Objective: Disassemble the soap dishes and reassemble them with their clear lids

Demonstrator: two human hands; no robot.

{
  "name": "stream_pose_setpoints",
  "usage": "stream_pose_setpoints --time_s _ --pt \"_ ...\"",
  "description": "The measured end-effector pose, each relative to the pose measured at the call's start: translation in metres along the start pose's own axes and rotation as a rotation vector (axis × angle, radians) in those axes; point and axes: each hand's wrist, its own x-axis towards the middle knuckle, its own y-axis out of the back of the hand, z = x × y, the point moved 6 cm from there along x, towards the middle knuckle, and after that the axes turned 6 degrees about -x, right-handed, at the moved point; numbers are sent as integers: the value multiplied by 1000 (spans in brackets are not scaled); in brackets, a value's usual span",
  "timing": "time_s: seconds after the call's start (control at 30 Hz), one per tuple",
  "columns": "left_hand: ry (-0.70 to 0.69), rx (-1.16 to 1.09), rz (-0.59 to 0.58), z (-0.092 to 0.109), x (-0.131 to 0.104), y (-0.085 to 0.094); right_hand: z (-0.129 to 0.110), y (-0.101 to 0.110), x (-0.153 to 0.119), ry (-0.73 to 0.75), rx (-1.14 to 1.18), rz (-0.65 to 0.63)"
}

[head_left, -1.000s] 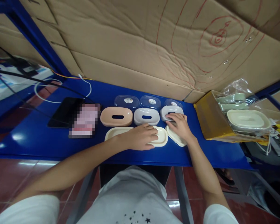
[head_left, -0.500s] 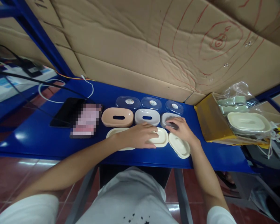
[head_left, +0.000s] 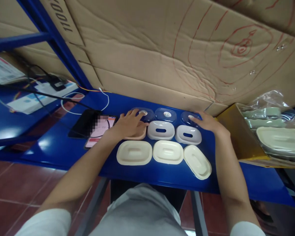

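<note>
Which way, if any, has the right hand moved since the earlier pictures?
Yes: the right hand has moved towards the cardboard wall, off the rightmost slotted dish to the clear lid behind.

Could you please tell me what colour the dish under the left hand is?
The dish is peach; head view.

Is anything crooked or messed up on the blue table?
Yes, the front row's right cream dish looks crooked. It sits slanted, but the left cream dish and middle cream dish lie straight. I can't see any spills or cracks.
</note>
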Motion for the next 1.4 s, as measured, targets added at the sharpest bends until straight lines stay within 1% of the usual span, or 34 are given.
stream_pose_setpoints --time_s 0.07,0.13,0.23,0.37,0.5,0.6,0.7,0.77,0.83,0.93,1.0,1.07,1.17,1.27,1.33,1.4 --pt "23 -4 -24 -2 -1 -2 22 -9 9 -25 19 -58" --pt "21 -7 -46 1 -5 -1 31 -20 15 -15 56 -115" --pt "-47 -7 -58 14 -19 3 28 -34 21 33 135 -161" --pt "-207 13 9 35 -49 6 18 -46 29 73 224 -177" --pt "-239 -8 57 43 -76 8 13 -50 35 89 261 -197" --pt "-232 -58 78 49 -93 10 10 -43 33 97 269 -209" --pt "-179 -99 97 50 -107 8 3 -23 26 105 273 -205" --pt "-127 -96 116 47 -112 2 -8 -9 20 124 282 -228" --pt "-86 -81 132 43 -113 -5 -24 1 14 153 298 -281" --pt "-46 -64 121 38 -109 -15 -47 5 9 192 320 -338" --pt "-33 -62 89 38 -104 -21 -58 2 11 217 309 -308" --pt "-37 -67 53 40 -99 -25 -65 -1 15 225 275 -225" --pt "-59 -87 17 46 -91 -27 -69 -6 24 183 224 -71" --pt "-88 -100 -3 50 -85 -27 -75 -9 31 133 197 47" --pt "-107 -107 -10 51 -83 -25 -80 -6 33 124 194 94" --pt "-116 -119 -3 50 -83 -21 -83 5 31 128 202 132"
